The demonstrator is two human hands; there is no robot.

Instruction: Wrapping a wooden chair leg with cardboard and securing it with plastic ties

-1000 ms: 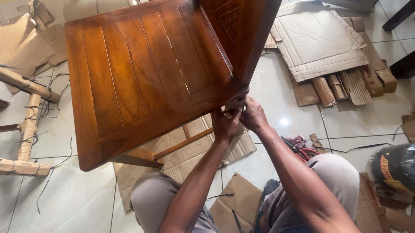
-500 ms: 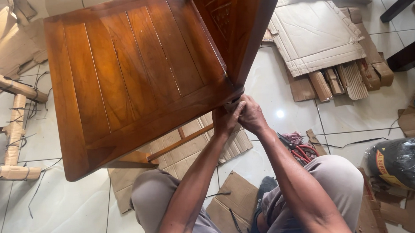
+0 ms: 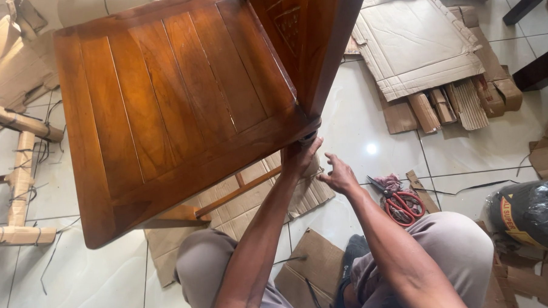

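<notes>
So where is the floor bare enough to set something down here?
Bare tile lies lower left, between the wooden chair seat and the wrapped chair legs, and right of the seat, between the flattened cardboard and red scissors. It is crowded under the hands, left hand and right hand.

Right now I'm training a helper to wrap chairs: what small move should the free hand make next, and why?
Probably back to the chair corner: the right hand hangs open and apart, while the left hand alone presses there under the seat.
</notes>
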